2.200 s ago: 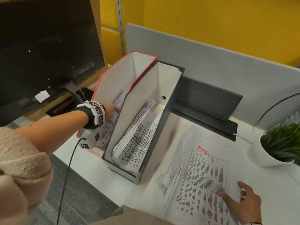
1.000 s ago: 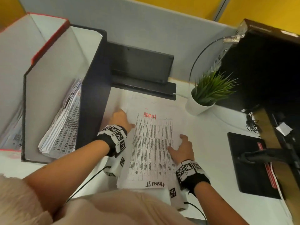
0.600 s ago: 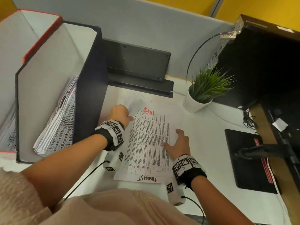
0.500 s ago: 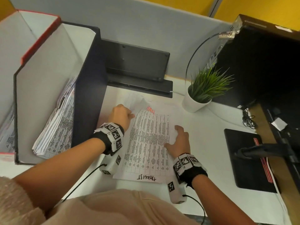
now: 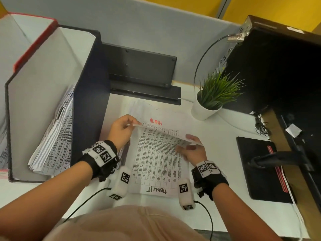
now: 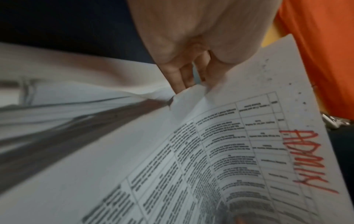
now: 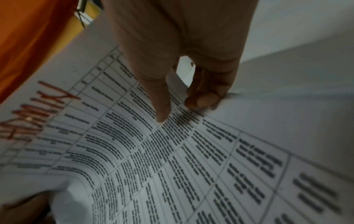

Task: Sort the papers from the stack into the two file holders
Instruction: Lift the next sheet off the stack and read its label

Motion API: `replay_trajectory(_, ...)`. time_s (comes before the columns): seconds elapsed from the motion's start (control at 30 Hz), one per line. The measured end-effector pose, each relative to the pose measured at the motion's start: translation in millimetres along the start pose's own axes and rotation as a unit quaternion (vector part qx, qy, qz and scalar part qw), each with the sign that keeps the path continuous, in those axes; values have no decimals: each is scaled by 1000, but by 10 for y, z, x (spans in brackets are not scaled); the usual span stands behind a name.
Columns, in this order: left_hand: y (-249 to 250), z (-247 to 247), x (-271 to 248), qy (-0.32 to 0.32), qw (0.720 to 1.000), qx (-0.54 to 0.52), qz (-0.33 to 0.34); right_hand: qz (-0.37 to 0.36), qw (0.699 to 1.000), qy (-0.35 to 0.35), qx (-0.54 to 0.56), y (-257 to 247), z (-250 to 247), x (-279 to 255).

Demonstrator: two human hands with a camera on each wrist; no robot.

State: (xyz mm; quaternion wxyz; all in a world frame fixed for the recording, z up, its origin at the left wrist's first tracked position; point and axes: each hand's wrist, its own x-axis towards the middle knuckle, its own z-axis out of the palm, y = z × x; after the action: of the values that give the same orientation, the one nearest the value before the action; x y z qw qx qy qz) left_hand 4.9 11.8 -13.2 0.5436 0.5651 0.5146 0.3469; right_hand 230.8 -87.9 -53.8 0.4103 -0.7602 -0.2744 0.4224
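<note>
The top sheet point(image 5: 156, 159) is white, covered with a grid of black printed text, with "ADMIN" in red marker at its far end and black handwriting at its near edge. At the left of the frame the file holder point(image 5: 90, 94) is black outside and pale grey-white inside; the one behind it point(image 5: 34, 44) has a red rim. The desk point(image 5: 217, 136) is white. Right of centre, a green spiky plant point(image 5: 217, 89) sits in a white pot. Both wristbands point(image 5: 102, 157) are black with white black-patterned square markers. The wall point(image 5: 191, 6) along the top is yellow, the partition point(image 5: 156, 32) grey.
</note>
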Motion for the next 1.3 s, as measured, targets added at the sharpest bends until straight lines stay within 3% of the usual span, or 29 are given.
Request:
replay_trajectory(0.1,41,-22,70,-2,996,-54,-70,-46,998,36,-39,74,-13,-16)
replay_trajectory(0.17,19,-27,190,23,992,-35,-123,-58,997,55,-14,165,-22,-19)
replay_trajectory(0.27,-25,-24,341,26,975,122,-183,-25,991,51,118,242,-30,-10)
replay_trajectory(0.33,-42,-19,386,-3,940,281,-194,37,973,44,224,256,-20,20)
replay_trajectory(0.4,-37,4,390,-7,912,366,-186,77,957,42,278,252,-13,31)
replay_trajectory(0.6,-16,53,351,-2,902,404,-152,111,947,20,301,150,-16,-11)
replay_trajectory(0.77,-35,70,290,16,939,325,-108,113,938,40,325,142,7,-12)
replay_trajectory(0.9,-82,71,218,10,945,323,-50,83,931,67,348,165,14,34)
replay_trajectory(1.03,-121,46,116,53,943,311,107,68,943,63,319,181,4,61)
replay_trajectory(1.1,-121,37,63,45,952,257,158,16,964,71,255,165,3,42)
replay_trajectory(1.2,-122,28,12,17,980,158,119,-42,993,105,13,141,-12,23)
replay_trajectory(1.23,-124,33,9,9,990,111,82,-58,992,114,-19,125,-9,-6)
replay_trajectory(1.3,-105,37,4,5,999,37,15,-82,992,95,19,121,-24,-44)
